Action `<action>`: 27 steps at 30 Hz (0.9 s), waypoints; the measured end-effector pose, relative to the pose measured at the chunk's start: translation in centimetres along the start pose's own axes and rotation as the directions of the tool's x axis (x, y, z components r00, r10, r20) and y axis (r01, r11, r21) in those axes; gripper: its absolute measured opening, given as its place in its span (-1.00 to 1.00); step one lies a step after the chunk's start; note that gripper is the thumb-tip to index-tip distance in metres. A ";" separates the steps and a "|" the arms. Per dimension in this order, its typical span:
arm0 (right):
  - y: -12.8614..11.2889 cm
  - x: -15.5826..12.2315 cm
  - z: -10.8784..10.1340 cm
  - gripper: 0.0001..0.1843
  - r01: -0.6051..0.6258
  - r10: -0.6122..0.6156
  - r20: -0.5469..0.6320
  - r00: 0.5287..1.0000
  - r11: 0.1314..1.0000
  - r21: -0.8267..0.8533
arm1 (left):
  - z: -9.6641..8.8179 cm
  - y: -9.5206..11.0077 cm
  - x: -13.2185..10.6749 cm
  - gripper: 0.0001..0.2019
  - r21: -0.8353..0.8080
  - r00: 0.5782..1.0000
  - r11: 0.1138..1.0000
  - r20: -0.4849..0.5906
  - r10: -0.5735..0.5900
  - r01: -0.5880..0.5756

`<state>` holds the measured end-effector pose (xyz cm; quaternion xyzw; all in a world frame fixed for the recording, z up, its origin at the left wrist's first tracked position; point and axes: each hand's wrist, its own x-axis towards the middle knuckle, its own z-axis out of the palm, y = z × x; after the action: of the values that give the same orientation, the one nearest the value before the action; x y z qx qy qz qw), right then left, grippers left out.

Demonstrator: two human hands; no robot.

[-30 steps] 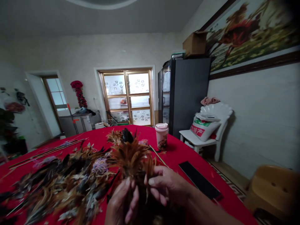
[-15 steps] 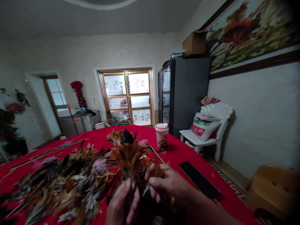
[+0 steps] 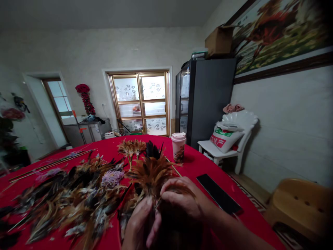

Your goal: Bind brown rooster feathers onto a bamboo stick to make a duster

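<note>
A bunch of brown and black feathers stands up in front of me over the red tablecloth. My left hand is wrapped round its lower part, fingers pressed together. My right hand is closed over the bunch from the right, fingers curled against the feathers. A large heap of loose feathers lies on the cloth to the left, touching my left hand's side.
A pink lidded cup stands behind the bunch. A black phone lies flat at the right. Thin sticks lie at the far left. Purple rubber bands sit among the feathers. A white chair and a wooden stool stand to the right.
My right hand has slid down and closed further over the feather bunch. The camera has tipped slightly downward, so the table shows lower and nearer.
</note>
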<state>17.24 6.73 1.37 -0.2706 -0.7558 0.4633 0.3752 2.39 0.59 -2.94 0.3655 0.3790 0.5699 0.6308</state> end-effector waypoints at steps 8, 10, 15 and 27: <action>-0.1 -0.8 0.5 -0.85 0.020 -0.014 0.048 0.999 0.991 -0.129 | 0.1 -0.2 -0.2 -0.68 0.072 0.999 0.997 0.031 0.016 -0.018; -0.3 -0.8 0.7 -0.86 0.018 -0.012 0.046 0.999 0.991 -0.132 | 0.0 -0.4 -0.2 -0.66 0.074 1.000 0.997 0.018 -0.005 0.004; -0.1 -0.4 1.0 -0.90 -0.048 0.047 -0.062 0.997 0.999 -0.016 | 0.2 -0.5 -0.2 -0.64 0.068 0.999 0.997 -0.025 -0.044 0.045; 0.2 -0.2 1.6 -0.91 -0.109 0.109 -0.097 0.989 0.994 0.007 | -0.6 -1.1 0.3 -0.71 -0.101 0.983 0.991 0.173 -0.066 0.085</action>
<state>16.03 5.84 0.69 -0.3334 -0.7202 0.4702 0.3861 2.35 0.76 -4.21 0.3633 0.3064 0.5321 0.7007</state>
